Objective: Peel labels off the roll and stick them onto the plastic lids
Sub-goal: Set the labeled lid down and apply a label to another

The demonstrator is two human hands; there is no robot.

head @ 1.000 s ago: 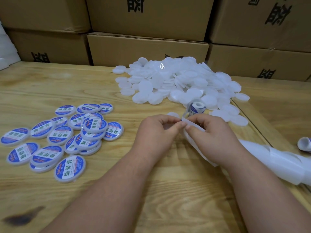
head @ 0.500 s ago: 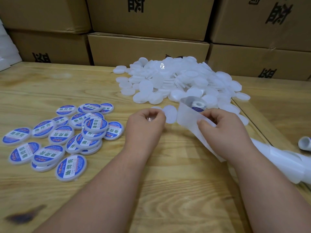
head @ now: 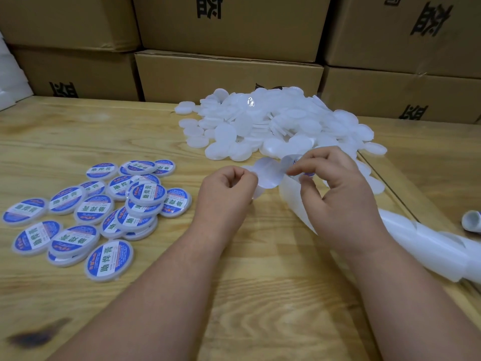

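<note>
My left hand (head: 229,188) pinches a lid (head: 268,173); my right hand (head: 335,194), at its 3 o'clock, apparently pinches the label (head: 291,162).

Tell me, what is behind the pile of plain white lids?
Behind the pile of plain white lids stand stacked cardboard boxes with black printed characters. The pile covers the lower edge of the nearest box, so what lies there cannot be seen.

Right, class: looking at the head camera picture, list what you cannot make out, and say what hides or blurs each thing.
- Label roll, head view: mostly hidden behind the right hand.
- Peeled label pinched by the left hand: only its pale back shows.
- Small print on the labelled lids: too small, blurred.
- Backing strip: cut off by the right edge.
</note>
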